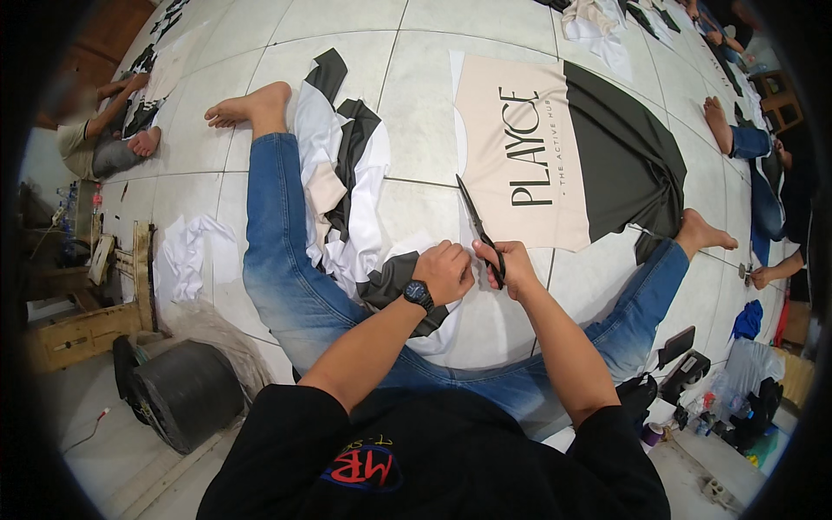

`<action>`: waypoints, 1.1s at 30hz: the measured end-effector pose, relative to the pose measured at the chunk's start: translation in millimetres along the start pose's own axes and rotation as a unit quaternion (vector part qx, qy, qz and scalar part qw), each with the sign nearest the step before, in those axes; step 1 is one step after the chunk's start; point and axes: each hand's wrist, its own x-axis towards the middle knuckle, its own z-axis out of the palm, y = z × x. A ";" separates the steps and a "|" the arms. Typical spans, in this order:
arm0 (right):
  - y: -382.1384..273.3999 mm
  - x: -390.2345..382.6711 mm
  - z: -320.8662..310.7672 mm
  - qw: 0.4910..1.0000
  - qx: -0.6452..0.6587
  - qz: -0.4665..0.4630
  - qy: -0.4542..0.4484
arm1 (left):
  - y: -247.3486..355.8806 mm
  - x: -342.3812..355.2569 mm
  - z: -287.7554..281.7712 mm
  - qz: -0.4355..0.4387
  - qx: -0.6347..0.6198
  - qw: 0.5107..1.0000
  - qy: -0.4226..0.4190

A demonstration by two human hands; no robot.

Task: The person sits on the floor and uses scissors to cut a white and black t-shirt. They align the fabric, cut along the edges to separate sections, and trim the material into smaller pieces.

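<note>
My right hand [516,268] is closed around the handles of black scissors [476,217], whose blades point away from me and slightly left. Beside it my left hand [444,272], with a dark watch on the wrist, has its fingers curled in; whatever they pinch, if anything, is hidden. Under and beyond the left hand, a heap of white, beige and dark cut cloth [368,165] lies along my left leg. Ahead and right, a beige fabric panel [485,143] with black lettering lies flat, bordering a dark grey fabric piece [624,147] that reaches my right foot.
I sit on a tiled floor [347,26] with legs spread. White cloth [195,251] lies at the left, near a black roll [189,394] and a wooden frame [143,277]. Other people sit at far left and right. Bags and small items [737,399] crowd the right.
</note>
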 end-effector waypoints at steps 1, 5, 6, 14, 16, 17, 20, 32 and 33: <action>-0.7 0.7 -1.0 1.000 -0.006 -0.007 0.002 | 0.8 1.5 -0.5 -0.004 -0.003 1.000 -0.005; -1.1 -13.5 -8.0 0.987 -0.141 -0.056 0.048 | -9.2 5.3 -15.0 -0.162 -0.085 0.980 0.083; 0.2 -26.2 -9.6 0.957 -0.234 -0.132 0.109 | -20.1 10.2 -21.9 -0.230 -0.114 0.954 0.158; 9.7 -19.6 -100.6 0.804 -0.459 -0.222 0.306 | -68.6 27.5 -77.0 -0.333 0.025 0.908 0.254; 6.9 -36.7 -127.0 0.794 -0.503 -0.203 0.274 | -58.8 25.9 -75.1 -0.261 0.093 0.926 0.257; 3.2 -49.5 -138.6 0.797 -0.519 -0.173 0.255 | -51.9 27.3 -73.3 -0.243 0.076 0.937 0.237; 10.6 -75.3 -147.1 0.814 -0.473 -0.183 0.285 | -34.0 31.4 -61.9 -0.209 0.009 0.961 0.182; 58.2 -148.2 28.8 0.927 0.351 0.132 0.028 | -8.1 38.2 -5.9 -0.396 -0.337 0.849 -0.092; 58.5 -140.3 35.9 0.929 0.345 0.121 0.058 | -9.1 38.5 -6.9 -0.397 -0.342 0.847 -0.087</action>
